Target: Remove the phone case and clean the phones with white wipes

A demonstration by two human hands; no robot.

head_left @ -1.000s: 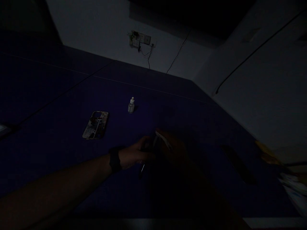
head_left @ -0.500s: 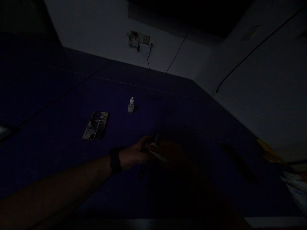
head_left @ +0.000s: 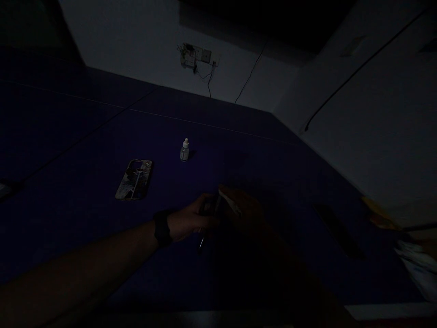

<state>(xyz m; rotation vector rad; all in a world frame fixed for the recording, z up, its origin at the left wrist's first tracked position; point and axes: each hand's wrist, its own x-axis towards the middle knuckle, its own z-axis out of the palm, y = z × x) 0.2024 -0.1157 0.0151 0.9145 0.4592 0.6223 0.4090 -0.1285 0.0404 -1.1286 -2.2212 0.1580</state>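
Observation:
In dim light, my left hand, with a dark band on its wrist, is closed round a dark phone-like slab. A glint runs along the slab's lower edge, and the fingers hide much of it. My right hand is in deep shadow beside the slab, closed on a folded white cloth. Whether the cloth touches the slab is too dark to tell. Beyond my left forearm a patterned phone case lies flat on the blue surface. A small dropper bottle with a white cap stands upright farther back.
A long dark flat object lies to the right. Near the right edge are a yellow item and a white crumpled bag. Cables hang from wall sockets at the back. A pale object sits at the far left.
My right hand has moved the white cloth slightly up and away along the slab. My left hand keeps its grip. The view has shifted a little.

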